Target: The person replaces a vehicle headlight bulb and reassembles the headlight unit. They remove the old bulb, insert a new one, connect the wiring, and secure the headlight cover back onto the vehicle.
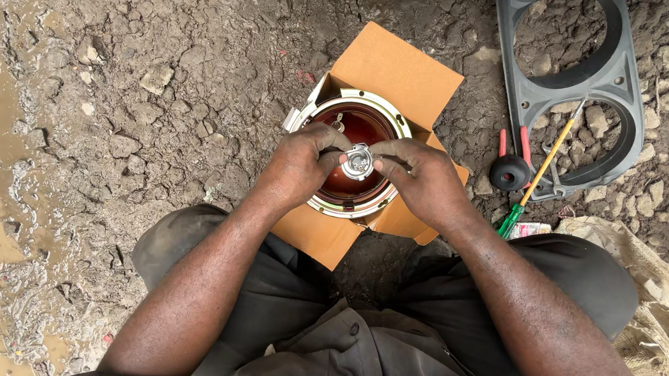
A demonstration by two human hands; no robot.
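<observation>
Small metal bulb holder (359,161) is pinched between both hands over the round lamp housing (346,210): left hand (303,162) and right hand (423,179) each press fingertips on it. Housing sits in an open cardboard box (392,65). Farther right lie a screwdriver (538,175) and a grey bezel (625,83).

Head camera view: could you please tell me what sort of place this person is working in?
Probably an outdoor roadside repair spot: wet muddy stony ground, a grey plastic twin-ring lamp bezel lying on it, and a yellow-shafted green-handled screwdriver beside a round chrome-rimmed headlamp in an open cardboard box.
</observation>
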